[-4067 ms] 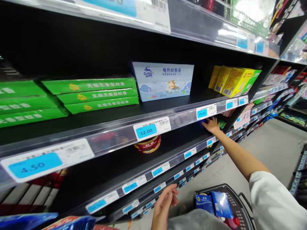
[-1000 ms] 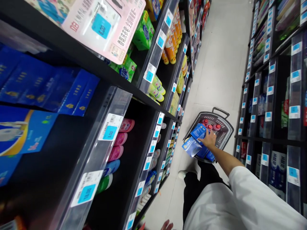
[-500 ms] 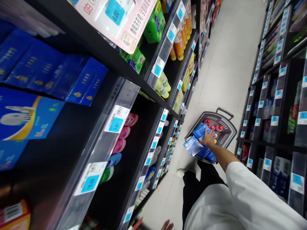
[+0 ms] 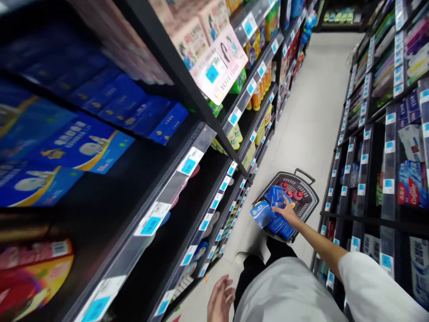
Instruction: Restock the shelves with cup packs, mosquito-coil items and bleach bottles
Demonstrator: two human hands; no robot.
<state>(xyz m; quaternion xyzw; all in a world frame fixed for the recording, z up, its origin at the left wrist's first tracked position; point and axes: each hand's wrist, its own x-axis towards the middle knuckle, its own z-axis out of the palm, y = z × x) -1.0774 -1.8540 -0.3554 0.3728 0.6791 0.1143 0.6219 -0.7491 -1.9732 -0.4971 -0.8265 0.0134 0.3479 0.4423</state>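
1. Supermarket aisle: pale tile floor point(image 4: 311, 134) runs ahead between two runs of shelving.
2. Left black shelving point(image 4: 187, 91): blue boxes point(image 4: 130, 105) on the upper shelves, pink hanging card point(image 4: 217, 67) above, clear price rails with blue tags.
3. Right black shelving point(image 4: 368, 222): Colgate toothpaste boxes point(image 4: 411, 190) at the near end, tilted by the camera angle.
4. Grey shopping basket point(image 4: 315, 197): low, just ahead of the person's legs, near the left shelving.
5. Inside the basket: red-capped bottles point(image 4: 291, 193) at the far side, blue packets point(image 4: 276, 197) at the near side.
6. Blue-and-yellow packet point(image 4: 261, 213): at the basket's left rim, partly over the edge.
7. Right hand point(image 4: 283, 213): arm out from a white sleeve point(image 4: 372, 286), on top of the blue packets. Fingers point(image 4: 277, 209) touch them; clamped or not, cannot tell.
8. Left hand point(image 4: 219, 299): low, beside the person's thigh, well apart from the basket, holding nothing. Fingers point(image 4: 228, 286) spread apart.
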